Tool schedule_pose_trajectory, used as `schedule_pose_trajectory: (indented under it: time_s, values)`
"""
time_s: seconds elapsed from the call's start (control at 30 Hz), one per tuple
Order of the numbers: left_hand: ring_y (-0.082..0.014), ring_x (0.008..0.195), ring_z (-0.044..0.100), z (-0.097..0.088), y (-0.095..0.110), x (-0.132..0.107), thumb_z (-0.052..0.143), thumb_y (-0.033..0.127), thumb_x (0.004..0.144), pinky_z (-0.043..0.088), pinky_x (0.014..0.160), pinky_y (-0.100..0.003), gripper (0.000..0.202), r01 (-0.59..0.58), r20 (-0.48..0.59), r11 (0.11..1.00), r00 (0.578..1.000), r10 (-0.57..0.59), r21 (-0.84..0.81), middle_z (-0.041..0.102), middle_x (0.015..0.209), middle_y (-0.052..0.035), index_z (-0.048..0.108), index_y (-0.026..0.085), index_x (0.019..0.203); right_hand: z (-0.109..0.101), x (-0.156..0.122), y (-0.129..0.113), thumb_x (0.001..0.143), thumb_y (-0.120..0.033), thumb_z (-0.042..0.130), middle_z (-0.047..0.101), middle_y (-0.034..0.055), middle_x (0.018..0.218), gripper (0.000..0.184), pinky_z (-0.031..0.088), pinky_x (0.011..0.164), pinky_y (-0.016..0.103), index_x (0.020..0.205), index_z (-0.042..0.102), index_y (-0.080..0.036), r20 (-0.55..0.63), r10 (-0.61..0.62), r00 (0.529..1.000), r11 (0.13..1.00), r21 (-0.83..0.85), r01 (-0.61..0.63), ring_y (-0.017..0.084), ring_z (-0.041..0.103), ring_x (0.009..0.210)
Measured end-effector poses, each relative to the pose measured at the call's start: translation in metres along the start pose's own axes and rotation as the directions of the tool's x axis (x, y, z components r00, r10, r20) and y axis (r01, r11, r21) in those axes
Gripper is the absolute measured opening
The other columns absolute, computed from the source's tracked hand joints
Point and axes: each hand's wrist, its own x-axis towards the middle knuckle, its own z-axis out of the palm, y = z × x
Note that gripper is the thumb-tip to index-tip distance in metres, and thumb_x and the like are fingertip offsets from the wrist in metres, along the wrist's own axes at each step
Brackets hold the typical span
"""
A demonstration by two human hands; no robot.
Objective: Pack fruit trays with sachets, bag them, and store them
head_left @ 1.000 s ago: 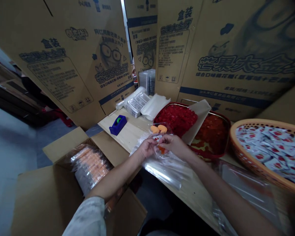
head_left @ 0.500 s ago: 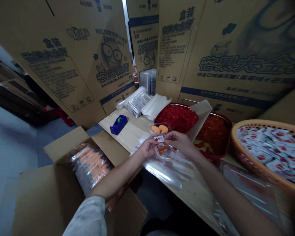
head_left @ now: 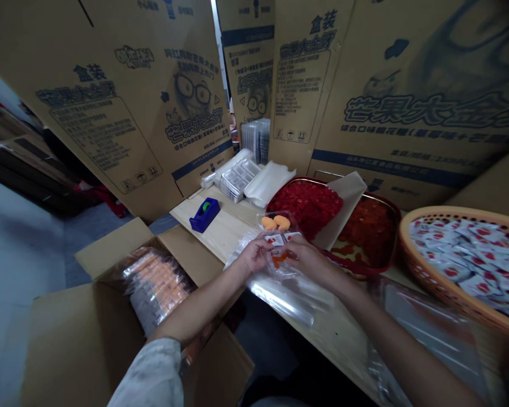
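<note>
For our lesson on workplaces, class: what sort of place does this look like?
Probably a small food-packing workshop: large printed cartons stand behind the bench, with a tray of red food pieces and a woven basket of small sachets.

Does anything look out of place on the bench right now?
Yes: a pale paper sheet lies askew over the tray edge, between the bright red pieces and the darker red mass, with its corner sticking up.
</note>
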Motion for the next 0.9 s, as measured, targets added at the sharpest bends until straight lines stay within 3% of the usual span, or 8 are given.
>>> schedule_pose_trajectory:
  time_s: [0.17,0.27,0.43,0.5,0.6,0.7,0.8,0.9]
  values:
    - [-0.0188,0.08,0.065,0.0,0.0,0.0,0.048,-0.003,0.054,0.047,0.086,-0.04,0.057,-0.01,-0.019,1.0,1.0,0.01,-0.01,0.069,0.089,-0.003,0.061,0.019,0.106,-0.001,0.0,-0.001,0.07,-0.011,0.056,0.058,0.0021,0.077,0.007,0.042,0.067,0.028,0.07,0.057,-0.018,-0.054,0.029,0.998,0.999,0.021,-0.028,0.017,0.055,0.073]
    - [-0.0222,0.089,0.065,0.001,0.0,0.0,0.048,-0.004,0.054,0.045,0.09,-0.045,0.057,0.005,-0.011,1.0,1.0,-0.005,-0.017,0.069,0.093,-0.0041,0.06,0.018,0.105,-0.016,-0.004,0.006,0.073,-0.018,0.057,0.061,0.0009,0.076,0.002,0.042,0.064,0.026,0.075,0.055,-0.019,-0.16,0.096,0.982,0.992,0.097,-0.082,0.016,0.055,0.069]
    - [-0.0258,0.1,0.062,0.002,0.002,-0.001,0.047,-0.005,0.055,0.043,0.093,-0.052,0.06,0.012,0.002,0.999,1.0,-0.012,-0.051,0.068,0.103,-0.0033,0.059,0.02,0.108,-0.057,-0.017,0.027,0.072,-0.022,0.059,0.062,0.0018,0.074,0.008,0.041,0.062,0.028,0.08,0.059,-0.021,-0.39,0.306,0.869,0.949,0.056,-0.309,0.018,0.056,0.066]
    - [-0.0259,0.101,0.062,0.002,0.002,0.0,0.047,-0.004,0.055,0.043,0.093,-0.051,0.058,0.014,0.008,0.999,1.0,-0.013,-0.04,0.067,0.106,-0.0043,0.059,0.019,0.107,-0.061,-0.021,0.029,0.071,-0.021,0.059,0.063,0.0017,0.075,0.014,0.042,0.062,0.028,0.085,0.061,-0.021,-0.32,0.29,0.902,0.957,0.073,-0.281,0.018,0.057,0.066]
    - [-0.0258,0.1,0.062,0.0,0.001,0.002,0.048,-0.004,0.056,0.043,0.093,-0.05,0.056,0.016,0.006,1.0,1.0,-0.016,-0.016,0.067,0.106,-0.0052,0.06,0.018,0.106,-0.052,-0.023,0.024,0.075,-0.023,0.056,0.064,0.0025,0.081,0.014,0.044,0.067,0.028,0.086,0.065,-0.022,-0.137,0.137,0.981,0.99,0.063,-0.129,0.018,0.059,0.074]
    - [-0.0261,0.102,0.062,0.0,0.001,0.003,0.048,-0.003,0.056,0.042,0.094,-0.051,0.055,0.015,0.02,1.0,1.0,-0.015,-0.006,0.067,0.106,-0.0049,0.06,0.019,0.105,-0.047,-0.025,0.021,0.08,-0.021,0.051,0.062,0.0054,0.088,0.017,0.044,0.072,0.03,0.087,0.066,-0.02,-0.239,0.088,0.967,0.985,-0.126,-0.121,0.019,0.058,0.081]
    - [-0.0267,0.103,0.061,0.0,0.001,0.001,0.047,-0.003,0.056,0.041,0.094,-0.053,0.052,0.01,0.053,1.0,0.999,-0.01,0.0,0.066,0.109,-0.0052,0.061,0.018,0.102,-0.059,-0.025,0.028,0.082,-0.019,0.051,0.06,0.0117,0.097,0.025,0.043,0.075,0.035,0.101,0.066,-0.018,-0.44,0.131,0.888,0.847,-0.416,-0.331,0.026,0.054,0.092]
    - [-0.0273,0.102,0.061,0.0,0.002,0.0,0.047,-0.004,0.056,0.042,0.093,-0.053,0.049,0.006,0.045,1.0,0.999,-0.006,0.002,0.065,0.111,-0.0054,0.062,0.017,0.098,-0.069,-0.016,0.037,0.084,-0.021,0.051,0.059,0.014,0.104,0.028,0.042,0.08,0.036,0.108,0.066,-0.017,-0.422,0.143,0.895,0.733,-0.562,-0.383,0.028,0.052,0.1]
